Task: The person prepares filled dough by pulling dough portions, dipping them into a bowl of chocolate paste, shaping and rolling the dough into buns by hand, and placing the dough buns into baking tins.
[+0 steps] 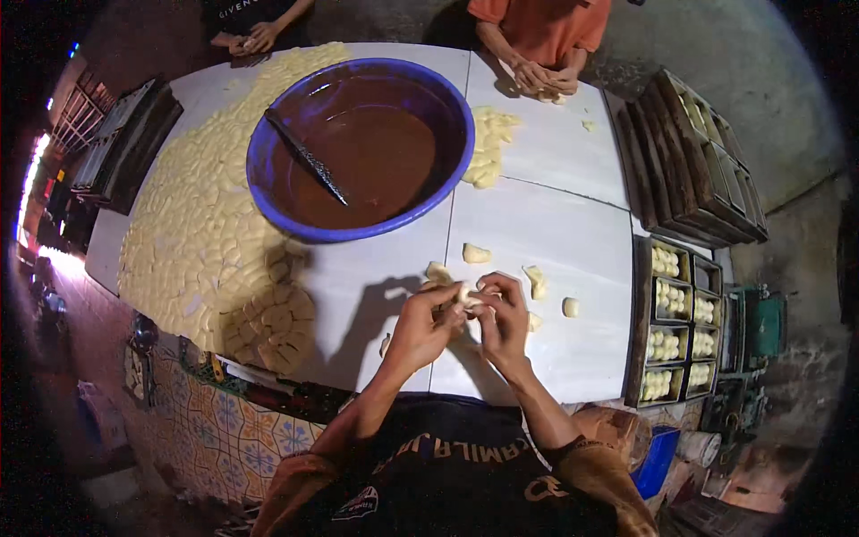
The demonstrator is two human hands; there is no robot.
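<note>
My left hand (420, 324) and my right hand (504, 320) meet over the white table (555, 358), fingers bent and closed around a small pale dough piece (466, 296). Both thumbs and fingertips press at it, partly covering it. Several loose dough pieces lie about my hands; one dough piece (476, 253) sits just beyond them, and a rounder dough ball (570, 307) rests to the right. Ahead and to the left stands a wide purple-blue basin (335, 235) of smooth brown filling (385, 148). A dark, long-handled utensil (309, 161) leans across its inside.
Flattened dough pieces (192, 233) cover the table's left side. At right, a divided tray (639, 327) holds dough balls, near stacked trays (662, 170). More dark trays (130, 148) stand at far left. Across the table, an orange-shirted person's hands (541, 80) work dough; another person's hands (250, 43) show beyond the basin.
</note>
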